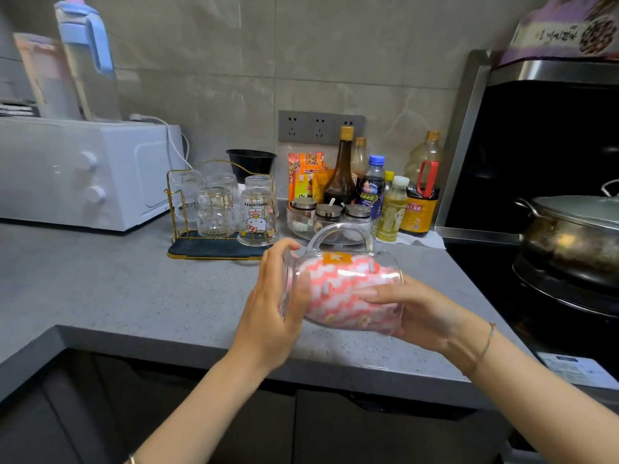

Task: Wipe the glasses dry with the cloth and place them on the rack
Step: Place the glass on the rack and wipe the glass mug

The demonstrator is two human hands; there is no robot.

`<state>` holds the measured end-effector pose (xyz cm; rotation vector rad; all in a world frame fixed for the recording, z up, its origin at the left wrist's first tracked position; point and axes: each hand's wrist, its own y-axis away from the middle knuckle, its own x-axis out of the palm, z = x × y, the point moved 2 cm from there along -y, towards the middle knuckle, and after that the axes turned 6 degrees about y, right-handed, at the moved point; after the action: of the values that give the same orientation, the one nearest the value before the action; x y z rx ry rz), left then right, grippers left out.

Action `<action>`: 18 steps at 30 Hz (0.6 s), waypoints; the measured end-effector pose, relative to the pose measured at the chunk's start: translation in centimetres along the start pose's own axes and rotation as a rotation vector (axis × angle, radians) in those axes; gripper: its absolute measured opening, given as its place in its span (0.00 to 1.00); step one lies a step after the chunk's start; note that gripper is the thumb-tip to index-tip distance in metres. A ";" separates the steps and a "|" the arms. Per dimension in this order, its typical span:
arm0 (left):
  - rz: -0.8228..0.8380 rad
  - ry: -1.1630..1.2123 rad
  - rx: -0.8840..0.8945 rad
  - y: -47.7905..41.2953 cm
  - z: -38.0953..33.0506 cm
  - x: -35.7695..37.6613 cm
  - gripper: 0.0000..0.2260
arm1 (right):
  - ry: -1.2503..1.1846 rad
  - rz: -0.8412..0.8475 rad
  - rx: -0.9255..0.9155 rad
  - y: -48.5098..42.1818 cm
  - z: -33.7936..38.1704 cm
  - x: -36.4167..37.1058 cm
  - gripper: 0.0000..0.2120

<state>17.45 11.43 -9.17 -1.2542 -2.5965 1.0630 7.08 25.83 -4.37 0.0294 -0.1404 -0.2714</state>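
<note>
Left hand (268, 309): at 9 o'clock of the glass mug (385, 267), fingers and thumb curled round its base.
Right hand (428, 316): at 3 o'clock, at the mug's mouth, its nearly straight fingers pressed on the cloth (338, 289).
Glass mug: held on its side above the bench (134, 289), handle up, with the pink-and-white cloth stuffed inside.
Rack (214, 251): at 11 o'clock of the mug on the bench, carrying upturned glasses (214, 212).
Sauce bottles (341, 175): at 12 o'clock, against the wall.
White oven (83, 172): at 10 o'clock.
Pot (569, 239): at 3 o'clock.
</note>
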 end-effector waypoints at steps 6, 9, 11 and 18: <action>0.006 -0.015 0.048 -0.2 -0.2 -0.1 0.28 | -0.013 -0.067 -0.074 -0.2 0.1 0.4 0.10; 0.006 -0.089 0.022 -0.4 -0.4 -0.5 0.29 | 0.015 -0.129 -0.089 -0.4 0.0 0.4 0.11; 0.041 -0.139 -0.006 -0.4 -0.6 -0.8 0.30 | 0.069 -0.172 -0.098 -0.4 0.0 0.2 0.13; 0.062 0.239 -0.405 -0.8 -0.8 -0.3 0.33 | 0.282 -0.319 -0.166 -0.4 -0.1 0.6 0.18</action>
<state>17.42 11.31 -8.02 -1.4402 -2.6754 0.3655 7.52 25.27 -4.38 -0.0751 0.1698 -0.5923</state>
